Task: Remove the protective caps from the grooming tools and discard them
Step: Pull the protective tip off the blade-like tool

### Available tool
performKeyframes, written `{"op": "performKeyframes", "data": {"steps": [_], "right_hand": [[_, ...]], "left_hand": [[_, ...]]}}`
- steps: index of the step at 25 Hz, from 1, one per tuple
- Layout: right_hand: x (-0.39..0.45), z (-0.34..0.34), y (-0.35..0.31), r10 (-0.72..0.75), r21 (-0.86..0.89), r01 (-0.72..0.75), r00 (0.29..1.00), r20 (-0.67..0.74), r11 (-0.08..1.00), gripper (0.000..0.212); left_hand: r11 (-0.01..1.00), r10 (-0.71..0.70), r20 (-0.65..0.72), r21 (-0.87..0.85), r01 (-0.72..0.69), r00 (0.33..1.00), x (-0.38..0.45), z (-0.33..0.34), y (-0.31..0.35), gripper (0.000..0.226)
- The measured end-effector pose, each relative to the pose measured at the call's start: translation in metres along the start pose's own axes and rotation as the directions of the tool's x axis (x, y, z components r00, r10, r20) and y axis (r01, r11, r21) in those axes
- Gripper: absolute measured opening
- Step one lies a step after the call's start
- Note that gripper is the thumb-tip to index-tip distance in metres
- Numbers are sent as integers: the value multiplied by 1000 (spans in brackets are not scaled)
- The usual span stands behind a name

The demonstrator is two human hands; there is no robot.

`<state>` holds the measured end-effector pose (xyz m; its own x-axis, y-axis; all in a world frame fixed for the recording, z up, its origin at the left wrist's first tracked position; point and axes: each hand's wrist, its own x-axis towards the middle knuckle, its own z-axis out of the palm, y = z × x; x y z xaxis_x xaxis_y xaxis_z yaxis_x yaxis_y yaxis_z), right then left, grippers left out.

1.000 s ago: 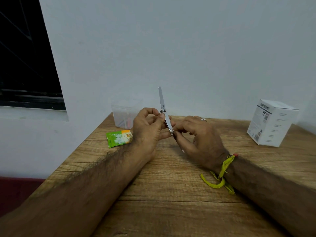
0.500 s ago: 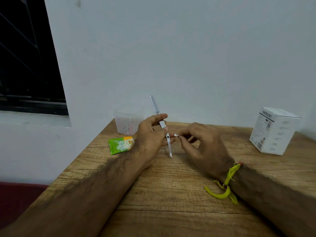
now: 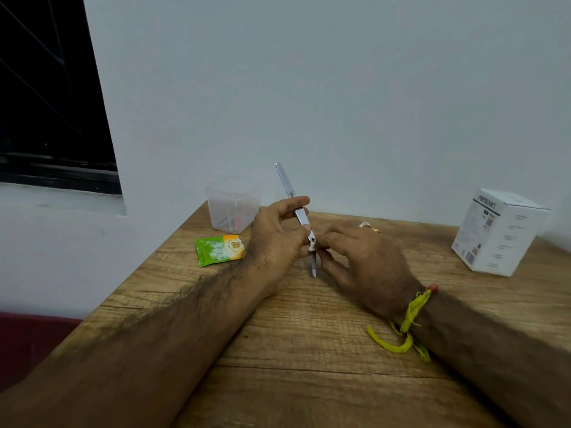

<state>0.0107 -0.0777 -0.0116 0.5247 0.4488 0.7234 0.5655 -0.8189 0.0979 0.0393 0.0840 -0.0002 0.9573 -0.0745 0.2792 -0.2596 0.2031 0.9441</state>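
The scene is dimly, evenly lit; soft shadows are cast below the grip on the surface [image 3: 309, 350], edges are bowed, detail is smeared

Wooden table [image 3: 309, 350] carries clear container [image 3: 233, 205], green sachet [image 3: 220, 250], white box [image 3: 499, 231].

Clear container [image 3: 232, 205] contents blurred

We see a slim silver metal grooming tool [image 3: 299, 213] held above the wooden table, tilted slightly so its flat upper end leans left and its thin pointed tip aims down. Our left hand [image 3: 278, 239] pinches its middle. Just below a small round rivet, a tiny pale cap [image 3: 311, 249] sits against the shaft, pinched by our right hand [image 3: 361, 261].
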Motion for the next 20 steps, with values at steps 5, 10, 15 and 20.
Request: {"op": "performKeyframes", "data": {"steps": [5,10,15,20], "right_hand": [[1,0,-1,-49,-24,50,998,41,998,22],[3,0,-1,-75,-102,79,996,42,992,21],[3,-4,-4,-81,-138,84,996,26,987,25],[1,-5,-5,-71,-78,73,997,33,994,25]], "left_hand": [[999,-18,-28,-30,18,999,1,-1,-1,47],[999,-16,-30,-46,15,999,0,-1,1,46],[998,-31,-26,-55,29,999,-3,0,3,45],[999,-22,-24,-37,22,999,-5,1,4,48]]}}
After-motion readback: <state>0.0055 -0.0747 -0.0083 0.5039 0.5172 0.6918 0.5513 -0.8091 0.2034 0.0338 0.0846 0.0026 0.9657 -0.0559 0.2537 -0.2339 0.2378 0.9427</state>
